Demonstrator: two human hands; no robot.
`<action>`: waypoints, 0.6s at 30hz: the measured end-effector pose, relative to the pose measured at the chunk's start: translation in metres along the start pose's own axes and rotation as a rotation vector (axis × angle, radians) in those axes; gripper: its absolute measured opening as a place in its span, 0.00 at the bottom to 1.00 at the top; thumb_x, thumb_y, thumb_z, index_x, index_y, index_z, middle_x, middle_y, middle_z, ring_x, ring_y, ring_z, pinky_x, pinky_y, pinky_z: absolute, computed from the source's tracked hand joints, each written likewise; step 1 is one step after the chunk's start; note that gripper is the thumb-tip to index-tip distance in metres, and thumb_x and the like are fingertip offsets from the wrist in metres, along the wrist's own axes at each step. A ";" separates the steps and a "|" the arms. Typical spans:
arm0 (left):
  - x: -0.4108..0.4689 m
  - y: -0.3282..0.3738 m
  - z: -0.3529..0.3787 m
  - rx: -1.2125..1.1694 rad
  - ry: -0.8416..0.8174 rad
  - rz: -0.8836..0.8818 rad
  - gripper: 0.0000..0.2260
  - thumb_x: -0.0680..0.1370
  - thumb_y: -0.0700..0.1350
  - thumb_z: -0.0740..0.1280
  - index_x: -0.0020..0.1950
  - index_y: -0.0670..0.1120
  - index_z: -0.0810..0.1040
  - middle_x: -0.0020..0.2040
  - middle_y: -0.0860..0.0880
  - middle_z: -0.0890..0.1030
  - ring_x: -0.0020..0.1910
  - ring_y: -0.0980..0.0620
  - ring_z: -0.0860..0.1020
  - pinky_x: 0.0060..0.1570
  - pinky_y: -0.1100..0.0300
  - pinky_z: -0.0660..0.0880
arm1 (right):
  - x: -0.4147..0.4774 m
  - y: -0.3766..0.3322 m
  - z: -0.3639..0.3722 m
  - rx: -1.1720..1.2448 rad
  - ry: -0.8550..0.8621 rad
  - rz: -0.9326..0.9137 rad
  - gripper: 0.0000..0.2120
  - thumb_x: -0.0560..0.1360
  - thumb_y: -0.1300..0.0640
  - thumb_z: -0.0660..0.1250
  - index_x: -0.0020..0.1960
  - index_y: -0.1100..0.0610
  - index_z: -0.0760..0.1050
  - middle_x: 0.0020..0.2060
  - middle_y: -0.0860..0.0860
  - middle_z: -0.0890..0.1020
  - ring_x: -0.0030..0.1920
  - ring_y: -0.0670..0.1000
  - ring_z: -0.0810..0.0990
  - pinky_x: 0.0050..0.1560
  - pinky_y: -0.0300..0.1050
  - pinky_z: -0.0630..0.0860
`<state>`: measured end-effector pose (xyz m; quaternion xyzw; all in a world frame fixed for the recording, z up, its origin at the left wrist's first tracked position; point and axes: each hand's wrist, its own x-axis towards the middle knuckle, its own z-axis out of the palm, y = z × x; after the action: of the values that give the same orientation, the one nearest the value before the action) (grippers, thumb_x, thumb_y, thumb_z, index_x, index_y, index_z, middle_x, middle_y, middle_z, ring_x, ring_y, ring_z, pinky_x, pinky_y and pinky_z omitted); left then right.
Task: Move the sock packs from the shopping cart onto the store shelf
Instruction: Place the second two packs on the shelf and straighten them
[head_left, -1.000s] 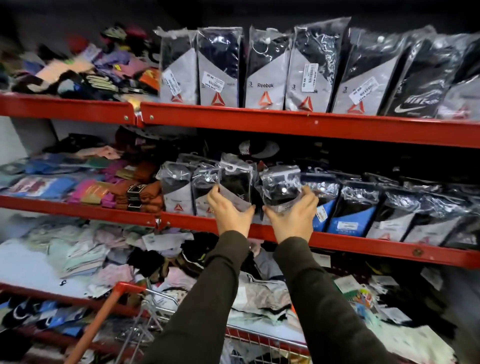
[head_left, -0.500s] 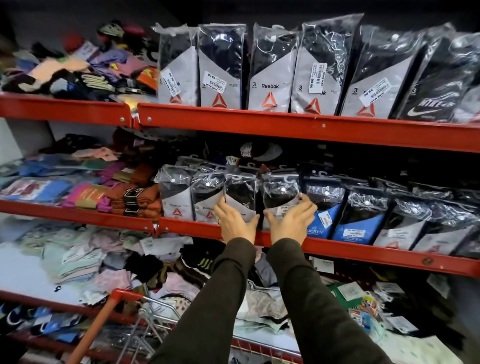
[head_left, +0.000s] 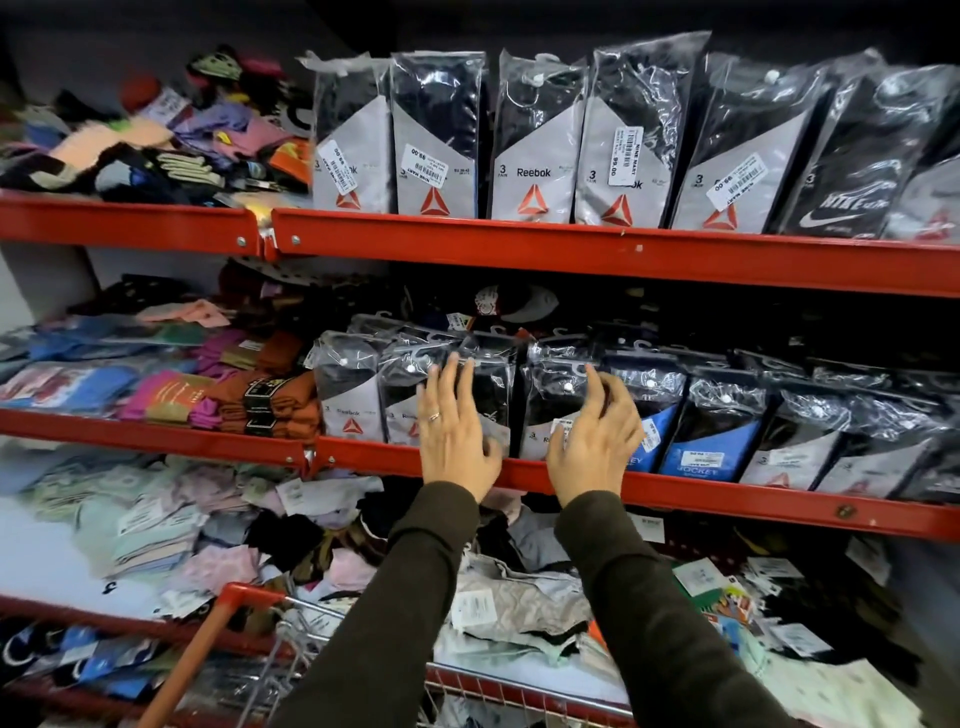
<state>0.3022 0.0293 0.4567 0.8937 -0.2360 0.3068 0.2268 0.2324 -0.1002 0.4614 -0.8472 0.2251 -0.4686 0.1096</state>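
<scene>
Two black-and-grey sock packs in clear plastic stand upright in the row on the middle red shelf (head_left: 519, 475). My left hand (head_left: 454, 434) lies flat, fingers spread, against the front of the left pack (head_left: 493, 384). My right hand (head_left: 595, 436) has its fingers loosely curled and apart in front of the right pack (head_left: 550, 400); neither hand grips a pack. The shopping cart (head_left: 249, 597), with a red handle and wire basket, is at the bottom of the view below my arms.
More upright packs fill the middle shelf to the right, including blue ones (head_left: 701, 447), and the top shelf (head_left: 571, 249). Loose folded socks (head_left: 171, 395) lie on the left of each shelf. The lower shelf holds a jumble of socks (head_left: 322, 525).
Both hands set the two packs down into the row on the middle shelf, then loosened; now the fingers are spread and lifted off the packs' lower edges.
</scene>
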 end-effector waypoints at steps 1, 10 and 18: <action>0.006 -0.004 -0.003 0.075 -0.054 0.068 0.46 0.71 0.43 0.70 0.81 0.44 0.44 0.82 0.43 0.47 0.81 0.42 0.45 0.79 0.46 0.43 | 0.007 0.001 -0.002 -0.069 -0.052 -0.078 0.40 0.66 0.67 0.66 0.76 0.57 0.58 0.71 0.59 0.65 0.72 0.59 0.62 0.73 0.59 0.54; 0.039 -0.013 -0.012 0.034 -0.157 0.296 0.44 0.65 0.26 0.72 0.77 0.48 0.59 0.73 0.45 0.64 0.77 0.44 0.59 0.59 0.53 0.78 | 0.039 0.010 0.005 -0.343 -0.346 -0.447 0.43 0.66 0.77 0.64 0.77 0.64 0.54 0.73 0.63 0.65 0.75 0.62 0.62 0.76 0.56 0.56; 0.034 -0.010 -0.005 0.115 -0.132 0.331 0.39 0.65 0.31 0.76 0.73 0.44 0.66 0.70 0.44 0.70 0.75 0.43 0.65 0.59 0.55 0.78 | 0.034 0.005 -0.003 -0.274 -0.354 -0.459 0.36 0.71 0.75 0.49 0.78 0.65 0.46 0.77 0.63 0.57 0.78 0.62 0.53 0.78 0.55 0.50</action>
<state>0.3295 0.0307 0.4800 0.8723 -0.3763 0.2937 0.1056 0.2441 -0.1210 0.4860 -0.9511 0.0662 -0.2917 -0.0766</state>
